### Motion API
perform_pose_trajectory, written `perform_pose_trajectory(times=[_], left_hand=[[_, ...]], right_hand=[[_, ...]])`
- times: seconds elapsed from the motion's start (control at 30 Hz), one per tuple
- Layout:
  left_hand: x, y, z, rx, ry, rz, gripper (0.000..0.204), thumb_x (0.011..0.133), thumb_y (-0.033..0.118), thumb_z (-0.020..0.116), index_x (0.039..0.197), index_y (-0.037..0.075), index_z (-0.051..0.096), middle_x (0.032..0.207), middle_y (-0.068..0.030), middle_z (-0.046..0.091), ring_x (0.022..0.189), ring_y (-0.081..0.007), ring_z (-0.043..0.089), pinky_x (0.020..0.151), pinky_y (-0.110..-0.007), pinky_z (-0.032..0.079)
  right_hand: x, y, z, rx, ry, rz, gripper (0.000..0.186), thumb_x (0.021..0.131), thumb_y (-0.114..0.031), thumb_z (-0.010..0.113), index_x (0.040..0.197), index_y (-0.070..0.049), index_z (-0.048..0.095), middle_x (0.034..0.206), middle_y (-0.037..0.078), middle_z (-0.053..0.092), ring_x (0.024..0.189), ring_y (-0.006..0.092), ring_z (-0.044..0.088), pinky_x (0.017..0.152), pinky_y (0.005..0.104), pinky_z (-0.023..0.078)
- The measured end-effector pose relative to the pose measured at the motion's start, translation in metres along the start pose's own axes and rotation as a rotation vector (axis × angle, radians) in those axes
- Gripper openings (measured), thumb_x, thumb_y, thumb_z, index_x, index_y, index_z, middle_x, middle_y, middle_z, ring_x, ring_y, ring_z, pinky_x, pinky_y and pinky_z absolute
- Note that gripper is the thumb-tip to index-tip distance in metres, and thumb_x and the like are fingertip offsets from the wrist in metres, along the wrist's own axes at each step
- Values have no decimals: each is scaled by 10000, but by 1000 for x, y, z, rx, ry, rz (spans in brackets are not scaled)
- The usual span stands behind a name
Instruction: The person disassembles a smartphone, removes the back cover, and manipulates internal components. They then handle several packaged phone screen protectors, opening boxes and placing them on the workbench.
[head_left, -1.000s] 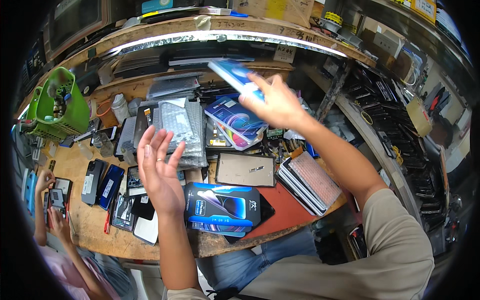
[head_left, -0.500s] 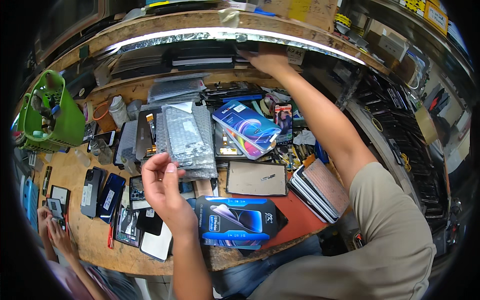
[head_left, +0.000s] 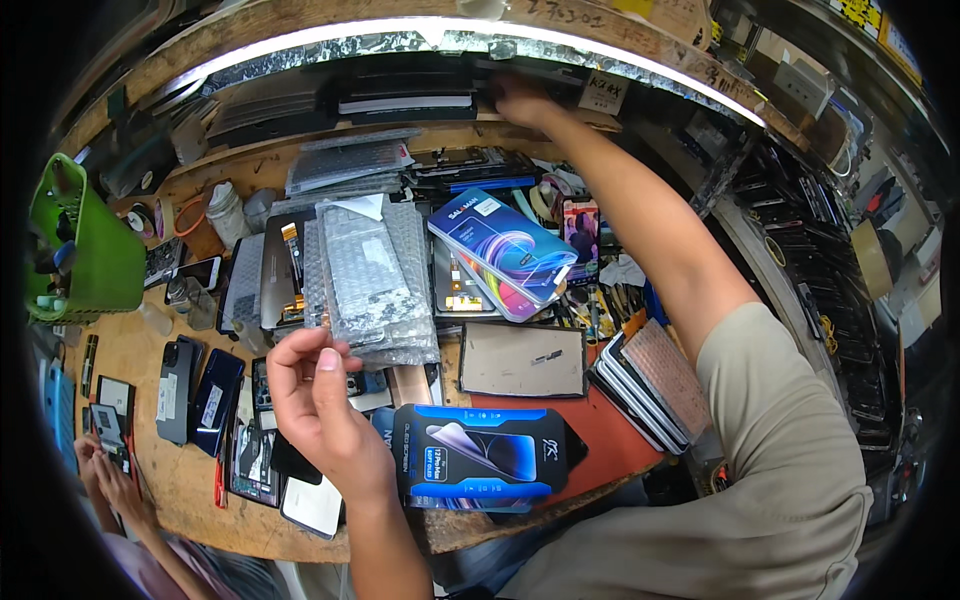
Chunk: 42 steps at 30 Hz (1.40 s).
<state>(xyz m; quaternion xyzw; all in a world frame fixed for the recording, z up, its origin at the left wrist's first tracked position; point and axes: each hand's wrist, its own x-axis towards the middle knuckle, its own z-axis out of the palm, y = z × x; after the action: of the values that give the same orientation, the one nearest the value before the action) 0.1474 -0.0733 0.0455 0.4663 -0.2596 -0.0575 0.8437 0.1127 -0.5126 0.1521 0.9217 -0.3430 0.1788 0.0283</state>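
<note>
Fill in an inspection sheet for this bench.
Surface: wooden bench, worn front edge; red mat, partly covered.
Job's things: blue-and-black box picturing a phone, near front edge; bubble-wrapped packets, stacked.
Clutter: dark phones, green basket.
Hands: left hand loosely curled, nothing seen in it; right hand at shelf, fingers shadowed.
Cables: white cable, upper right.
Surroundings: lit light strip; co-worker's hands at left.

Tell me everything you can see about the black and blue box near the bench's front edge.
The box looks like printed card, rectangular, with blue bands along its long sides, a phone picture and pale lettering. It lies face up on the wooden bench, partly over the red mat, apparently atop a dark flat item. Whether the left hand touches its left end is unclear.
</note>
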Motion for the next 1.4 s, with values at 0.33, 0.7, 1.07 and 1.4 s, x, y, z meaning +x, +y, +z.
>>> perform_pose_trajectory(times=[0.33, 0.7, 1.07, 1.4], left_hand=[[17, 3, -15, -214, 82, -61, 197, 1045, 94, 585, 1212, -7, 614, 969, -29, 591, 828, -79, 513, 658, -236, 389], [32, -2, -20, -274, 100, -8, 204, 1050, 149, 576, 1174, -2, 634, 902, -9, 608, 758, -72, 518, 642, -227, 424], [-18, -6, 13, -424, -529, -215, 915, 871, 378, 868, 1553, 33, 366, 1426, -133, 551, 1314, -262, 590, 1136, -435, 485], [-19, -21, 10, -508, -559, -206, 951, 920, 492, 817, 1592, 49, 310, 1491, -150, 529, 1382, -292, 567, 1156, -480, 506]], right_hand=[[-200, -89, -55, 223, 225, -588, 233, 919, -182, 754, 1076, -14, 716, 921, 172, 724, 835, 356, 729, 753, 425, 578], [-357, -132, -59, 435, -373, -559, 732, 784, -457, 840, 1350, -48, 623, 1006, 224, 637, 949, 403, 641, 853, 477, 528], [-304, -148, -96, 504, -129, -463, 816, 774, -477, 905, 1445, -109, 617, 1099, 147, 625, 923, 245, 617, 824, 388, 537], [-277, -134, -109, 850, -454, -409, 742, 862, -490, 851, 1379, -8, 626, 973, 98, 654, 836, 169, 670, 733, 311, 542]])
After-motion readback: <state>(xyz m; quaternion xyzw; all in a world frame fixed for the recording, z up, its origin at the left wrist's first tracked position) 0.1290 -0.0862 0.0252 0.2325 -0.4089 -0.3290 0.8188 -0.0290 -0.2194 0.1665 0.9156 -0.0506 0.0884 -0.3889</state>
